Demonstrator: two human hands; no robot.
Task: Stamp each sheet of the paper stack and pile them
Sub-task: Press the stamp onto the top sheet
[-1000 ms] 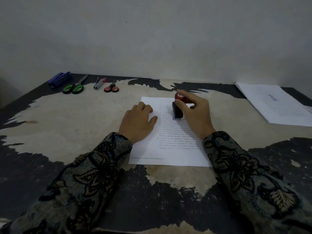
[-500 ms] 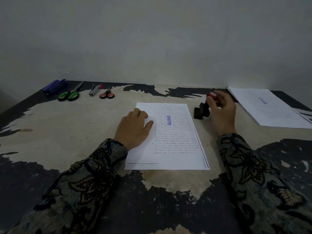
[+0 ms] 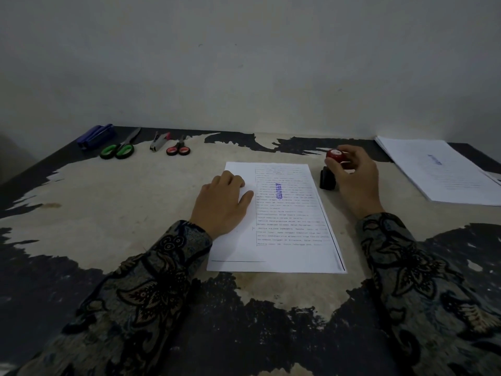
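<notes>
Now that the stamp [image 3: 331,169] has come off the page and sits on the bench [image 3: 130,202] just right of the sheet [image 3: 273,221], a blue mark [image 3: 278,191] shows on the sheet's upper text block where a second ago the stamp was pressing. That suggests this sheet is done and is ready to go to the pile [image 3: 439,172], which lies well to the right of the sheet at the far edge and is cut off by the frame. The right hand [image 3: 352,177] curls its fingers around the stamp's red knob, its black base hidden in part behind the thumb. The left hand [image 3: 222,202] rests flat on the sheet's blank left margin, fingers relaxed. Far left of the sheet lie scissors [image 3: 119,149] and other small tools, too dim to name. Whether more sheets lie beneath this one I cannot tell.
</notes>
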